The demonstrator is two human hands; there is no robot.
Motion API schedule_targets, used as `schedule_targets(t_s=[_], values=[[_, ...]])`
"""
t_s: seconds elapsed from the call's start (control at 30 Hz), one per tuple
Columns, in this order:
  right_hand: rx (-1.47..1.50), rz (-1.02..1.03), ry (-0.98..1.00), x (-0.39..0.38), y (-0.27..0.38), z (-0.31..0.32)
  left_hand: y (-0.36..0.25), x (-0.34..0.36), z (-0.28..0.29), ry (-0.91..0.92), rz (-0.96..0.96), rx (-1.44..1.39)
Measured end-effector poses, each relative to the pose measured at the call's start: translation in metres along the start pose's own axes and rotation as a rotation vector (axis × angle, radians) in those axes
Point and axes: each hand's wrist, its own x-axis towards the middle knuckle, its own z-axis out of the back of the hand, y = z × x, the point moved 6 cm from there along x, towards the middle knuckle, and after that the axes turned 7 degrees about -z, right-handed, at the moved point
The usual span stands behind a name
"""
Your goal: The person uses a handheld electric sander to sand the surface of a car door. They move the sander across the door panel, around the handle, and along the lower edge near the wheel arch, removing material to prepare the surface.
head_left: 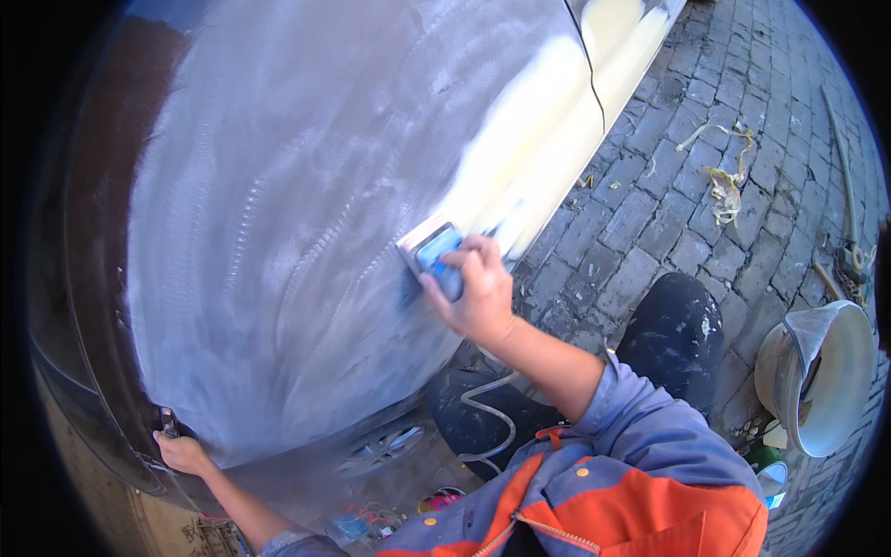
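A car's side panel (306, 186) fills the left and middle, its dark paint sanded to a dull, streaked grey. Pale cream filler or primer (520, 130) covers a strip along its right edge. My right hand (478, 292) is closed around a blue sanding block (438, 249), slightly blurred, which lies on the panel where grey meets cream. At the lower left, my left hand (181, 453) closes on what looks like a dark door handle (169, 422) at the panel's edge; its fingertips are partly hidden.
A pale coiled hose (492, 418) hangs by my dark, paint-spotted knees (676, 334). At right, a grey cloth (809, 330) drapes over a large tub (840, 390) beside a green can (767, 459). Crumpled masking scraps (729, 190) lie on the brick paving (640, 213). A wheel (380, 450) shows below the panel.
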Motion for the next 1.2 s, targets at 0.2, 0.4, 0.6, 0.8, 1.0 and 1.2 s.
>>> schedule_targets(t_s=[0.2,0.4,0.6,0.8,1.0,1.2], values=[[0.057,0.070,0.145,-0.114,-0.022,-0.040,-0.001,0.006,-0.006,0.007,-0.104,-0.001],[-0.045,-0.550,-0.132,-0.097,-0.108,-0.018,0.023,0.016,0.006,0.046,-0.086,0.065],[-0.033,-0.989,-0.240,-0.030,-0.151,0.017,0.009,0.012,-0.007,0.068,-0.065,0.048],[0.016,-0.909,-0.196,-0.031,-0.112,-0.007,0.012,0.011,-0.010,0.071,-0.044,0.036],[-0.038,-0.991,-0.201,-0.060,-0.145,0.003,0.011,0.012,-0.008,0.068,-0.028,0.036],[-0.003,-0.882,-0.073,-0.118,-0.129,-0.018,0.013,0.013,-0.008,0.056,-0.082,0.013]])
